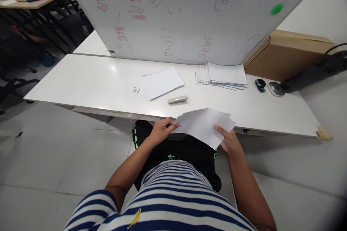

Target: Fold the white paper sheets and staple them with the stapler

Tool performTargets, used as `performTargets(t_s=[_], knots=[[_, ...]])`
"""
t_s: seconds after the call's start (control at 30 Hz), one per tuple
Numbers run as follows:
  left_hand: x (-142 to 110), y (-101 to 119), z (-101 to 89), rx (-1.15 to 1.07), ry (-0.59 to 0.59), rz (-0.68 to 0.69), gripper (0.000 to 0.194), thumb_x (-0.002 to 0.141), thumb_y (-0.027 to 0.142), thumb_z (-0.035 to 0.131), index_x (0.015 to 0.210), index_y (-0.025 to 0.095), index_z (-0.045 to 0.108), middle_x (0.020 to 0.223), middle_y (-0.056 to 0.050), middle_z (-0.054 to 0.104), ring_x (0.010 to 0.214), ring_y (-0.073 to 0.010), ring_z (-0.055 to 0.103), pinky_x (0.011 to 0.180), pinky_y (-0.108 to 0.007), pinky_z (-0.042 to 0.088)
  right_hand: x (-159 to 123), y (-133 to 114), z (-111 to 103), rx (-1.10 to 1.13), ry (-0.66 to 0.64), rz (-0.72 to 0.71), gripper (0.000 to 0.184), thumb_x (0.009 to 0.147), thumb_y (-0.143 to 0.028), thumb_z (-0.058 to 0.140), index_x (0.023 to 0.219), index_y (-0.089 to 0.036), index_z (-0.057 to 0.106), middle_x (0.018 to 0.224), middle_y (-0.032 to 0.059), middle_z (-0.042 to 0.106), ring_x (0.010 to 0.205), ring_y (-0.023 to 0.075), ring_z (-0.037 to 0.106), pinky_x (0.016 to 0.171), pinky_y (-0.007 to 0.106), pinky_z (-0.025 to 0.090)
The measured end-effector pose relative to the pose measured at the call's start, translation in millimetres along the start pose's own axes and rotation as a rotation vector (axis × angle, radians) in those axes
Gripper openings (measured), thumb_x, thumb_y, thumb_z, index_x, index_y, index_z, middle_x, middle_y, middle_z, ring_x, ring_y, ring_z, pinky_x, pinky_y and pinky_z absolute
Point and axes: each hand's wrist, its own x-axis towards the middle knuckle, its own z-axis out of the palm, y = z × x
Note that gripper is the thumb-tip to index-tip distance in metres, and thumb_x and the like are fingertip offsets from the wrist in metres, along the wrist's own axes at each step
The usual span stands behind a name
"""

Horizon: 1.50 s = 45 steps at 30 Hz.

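Observation:
Several sheets of white paper (203, 124) are held between my two hands at the table's front edge, slightly fanned at their right end. My left hand (162, 130) pinches the left corner between thumb and fingers. At the right end, my right hand (228, 139) grips the sheets, thumb on top and fingers underneath, hidden by the paper. Just beyond the sheets lies a light grey stapler (177, 100). Behind it, a flat set of white paper (163, 83) rests on the table, with a small white curled item (136, 89) to its left.
A thicker paper stack (227, 75) lies on the white table (116, 86) before a leaning whiteboard (189, 14). To the right are a dark watch-like item (260, 85), a grey rounded device (276, 88) and a cardboard box (292, 54). Another desk (35, 3) stands far left.

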Motion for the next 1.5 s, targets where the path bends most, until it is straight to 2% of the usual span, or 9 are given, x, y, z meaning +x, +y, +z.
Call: performTargets(t_s=[0.2, 0.33, 0.47, 0.67, 0.97, 1.1, 1.27, 1.37, 1.5], knots=[[21.6, 8.9, -6.8, 0.036, 0.15, 0.042, 0.054, 0.067, 0.055, 0.071, 0.049, 0.019, 0.035, 0.049, 0.006, 0.03, 0.05, -0.0084, 0.026, 0.048, -0.023, 0.02, 18.5, -11.8, 8.7, -0.112, 0.067, -0.16, 0.046, 0.065, -0.041, 0.079, 0.103, -0.019, 0.064, 0.105, 0.0085, 0.069, 0.102, 0.0264, 0.063, 0.087, 0.04, 0.054], [21.2, 13.3, -3.3, 0.003, 0.164, 0.022, 0.056, 0.08, 0.059, 0.055, 0.052, 0.019, 0.027, 0.052, 0.005, 0.026, 0.052, -0.0093, 0.026, 0.049, -0.024, 0.021, 20.1, -8.2, 12.7, -0.16, 0.174, -0.119, 0.046, 0.062, -0.041, 0.081, 0.098, -0.017, 0.065, 0.108, 0.0116, 0.068, 0.099, 0.0262, 0.065, 0.087, 0.039, 0.055], [14.4, 21.8, -6.1, -0.059, 0.134, 0.018, 0.048, 0.09, 0.053, 0.041, 0.057, 0.019, 0.037, 0.056, 0.003, 0.034, 0.057, -0.011, 0.034, 0.053, -0.023, 0.028, 12.0, -5.3, 11.2, -0.161, 0.2, -0.065, 0.05, 0.06, -0.042, 0.082, 0.099, -0.016, 0.065, 0.114, 0.0129, 0.066, 0.103, 0.0274, 0.063, 0.091, 0.041, 0.053], [14.3, 26.5, -10.2, -0.198, -0.028, -0.031, 0.038, 0.087, 0.051, 0.05, 0.084, 0.017, 0.065, 0.083, -0.003, 0.062, 0.083, -0.0173, 0.055, 0.075, -0.027, 0.043, 8.6, 0.3, 1.8, -0.131, 0.197, -0.122, 0.052, 0.062, -0.041, 0.081, 0.105, -0.016, 0.064, 0.115, 0.012, 0.066, 0.103, 0.0273, 0.063, 0.09, 0.04, 0.054], [8.9, 14.6, 11.4, -0.285, 0.136, -0.137, 0.033, 0.077, 0.047, 0.065, 0.069, 0.015, 0.065, 0.067, 0.0, 0.06, 0.065, -0.0126, 0.053, 0.063, -0.024, 0.042, 8.6, 7.9, -7.9, -0.221, 0.211, -0.206, 0.045, 0.066, -0.043, 0.077, 0.103, -0.019, 0.067, 0.108, 0.0085, 0.069, 0.1, 0.0266, 0.064, 0.091, 0.043, 0.051], [15.2, 23.8, 5.9, -0.268, 0.222, -0.028, 0.03, 0.077, 0.044, 0.066, 0.07, 0.016, 0.061, 0.07, 0.0, 0.06, 0.069, -0.0126, 0.056, 0.069, -0.024, 0.044, 6.2, -11.6, 5.7, -0.306, 0.167, -0.298, 0.038, 0.069, -0.043, 0.075, 0.098, -0.02, 0.069, 0.107, 0.007, 0.069, 0.103, 0.026, 0.062, 0.095, 0.042, 0.048], [40.5, 40.2, -17.7, -0.381, 0.138, 0.123, 0.043, 0.076, 0.043, 0.069, 0.108, 0.018, 0.058, 0.107, -0.007, 0.066, 0.099, -0.0199, 0.06, 0.085, -0.03, 0.047, 18.7, -38.8, 38.0, -0.228, 0.09, -0.453, 0.033, 0.072, -0.045, 0.072, 0.092, -0.019, 0.069, 0.094, 0.0062, 0.071, 0.1, 0.0246, 0.063, 0.091, 0.038, 0.048], [53.0, 39.2, -26.1, -0.442, 0.095, 0.096, 0.048, 0.073, 0.043, 0.072, 0.111, 0.017, 0.06, 0.107, -0.008, 0.067, 0.1, -0.0227, 0.061, 0.085, -0.034, 0.048, 27.9, -43.6, 58.8, -0.172, 0.046, -0.463, 0.037, 0.069, -0.045, 0.073, 0.092, -0.016, 0.069, 0.091, 0.007, 0.071, 0.095, 0.0247, 0.064, 0.085, 0.038, 0.051], [59.5, 25.8, -28.4, -0.569, 0.168, 0.002, 0.044, 0.068, 0.042, 0.076, 0.102, 0.016, 0.065, 0.1, -0.007, 0.07, 0.095, -0.0239, 0.063, 0.084, -0.036, 0.048, 32.4, -42.2, 76.7, -0.161, -0.032, -0.447, 0.04, 0.067, -0.044, 0.075, 0.093, -0.014, 0.068, 0.09, 0.0072, 0.07, 0.088, 0.0235, 0.064, 0.079, 0.038, 0.051]])
